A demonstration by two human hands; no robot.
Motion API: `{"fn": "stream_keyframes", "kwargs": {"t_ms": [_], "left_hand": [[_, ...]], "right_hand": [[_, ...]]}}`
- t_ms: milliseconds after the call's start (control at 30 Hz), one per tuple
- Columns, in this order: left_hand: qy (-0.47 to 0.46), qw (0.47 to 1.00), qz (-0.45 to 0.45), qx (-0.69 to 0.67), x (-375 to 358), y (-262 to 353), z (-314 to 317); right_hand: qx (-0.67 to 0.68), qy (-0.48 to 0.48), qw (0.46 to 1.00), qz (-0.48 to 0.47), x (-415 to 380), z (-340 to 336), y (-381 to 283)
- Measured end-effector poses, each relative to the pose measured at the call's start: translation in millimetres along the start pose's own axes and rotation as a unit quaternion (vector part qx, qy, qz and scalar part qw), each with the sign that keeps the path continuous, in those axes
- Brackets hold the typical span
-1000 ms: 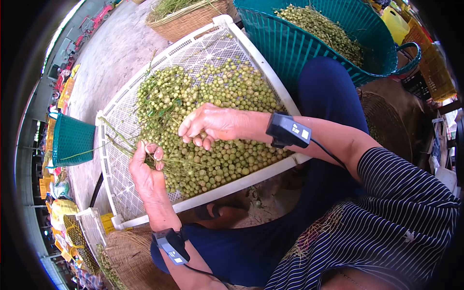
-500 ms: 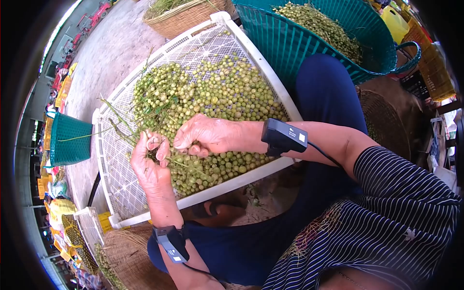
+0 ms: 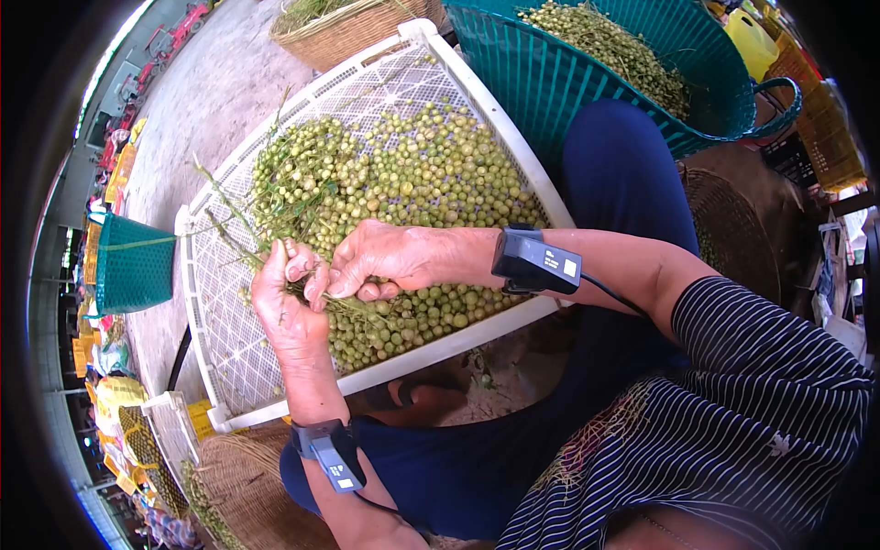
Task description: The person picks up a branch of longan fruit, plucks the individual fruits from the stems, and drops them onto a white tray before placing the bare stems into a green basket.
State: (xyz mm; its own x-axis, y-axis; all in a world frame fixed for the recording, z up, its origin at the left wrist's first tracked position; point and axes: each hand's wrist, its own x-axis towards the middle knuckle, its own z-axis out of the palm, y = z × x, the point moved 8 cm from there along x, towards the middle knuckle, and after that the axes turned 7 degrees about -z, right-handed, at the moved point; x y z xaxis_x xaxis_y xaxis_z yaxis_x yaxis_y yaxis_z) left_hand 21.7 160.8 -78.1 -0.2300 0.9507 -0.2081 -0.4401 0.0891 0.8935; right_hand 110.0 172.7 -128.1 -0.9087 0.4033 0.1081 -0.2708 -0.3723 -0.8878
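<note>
Nearest you, your striped shirt fills the lower right of the frame, with dry stem scraps lying on it, and your dark blue trousers spread across the bottom centre. A black device sits on each wrist. At mid-frame your left hand is closed around some green stalks, whose ends stick out towards the upper left. Your right hand is just beside its fingertips, narrow, thumb and fingers drawn together; you cannot tell what lies between them. Below both hands, small round green fruit lie heaped in a white mesh tray, some still on stems at its left. Past the tray, a large teal basket at upper right holds more fruit, a wicker basket stands at the top, and a smaller teal basket stands at the left.
</note>
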Motion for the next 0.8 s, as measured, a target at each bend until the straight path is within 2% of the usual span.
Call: {"fn": "stream_keyframes", "kwargs": {"t_ms": [67,100,167,233,300,333,433,467,500,567,600,667,767,800], "left_hand": [[-0.012,0.998,-0.001,-0.056,3,3,-9],[-0.012,0.998,-0.001,-0.056,4,8,-14],[-0.032,0.995,-0.005,-0.097,2,16,-19],[-0.022,0.995,0.001,-0.101,1,16,-18],[0.016,0.998,0.016,-0.052,2,13,-18],[0.017,0.998,0.015,-0.051,1,10,-16],[0.048,0.999,0.004,-0.018,1,1,-10],[0.053,0.999,0.01,-0.01,-2,2,-7],[0.058,0.998,0.016,-0.001,-4,4,-6],[0.069,0.997,0.013,0.012,-2,6,-11],[0.06,0.998,0.014,0.017,-1,6,-14],[0.051,0.998,0.016,0.024,2,9,-17],[0.06,0.998,-0.011,0.0,0,9,-22],[0.07,0.997,-0.009,-0.009,-1,11,-24]], "right_hand": [[0.001,0.033,0.998,-0.061,6,-15,2],[0.001,0.033,0.998,-0.062,7,-18,1],[-0.034,0.135,0.99,-0.028,4,-35,-5],[-0.04,0.123,0.991,-0.037,1,-21,-20],[-0.201,0.054,0.976,-0.065,4,4,-35],[-0.23,-0.009,0.971,-0.059,5,17,-36],[-0.223,0.019,0.969,-0.108,-3,21,-42],[-0.276,0.022,0.941,-0.197,1,20,-44],[-0.276,0.021,0.941,-0.196,4,19,-39],[-0.355,0.035,0.897,-0.26,7,16,-42],[-0.355,0.034,0.897,-0.261,9,12,-40],[-0.375,0.09,0.902,-0.193,15,-7,-34],[-0.355,0.113,0.916,-0.147,9,-19,-33],[-0.389,0.101,0.907,-0.124,10,-26,-30]]}}
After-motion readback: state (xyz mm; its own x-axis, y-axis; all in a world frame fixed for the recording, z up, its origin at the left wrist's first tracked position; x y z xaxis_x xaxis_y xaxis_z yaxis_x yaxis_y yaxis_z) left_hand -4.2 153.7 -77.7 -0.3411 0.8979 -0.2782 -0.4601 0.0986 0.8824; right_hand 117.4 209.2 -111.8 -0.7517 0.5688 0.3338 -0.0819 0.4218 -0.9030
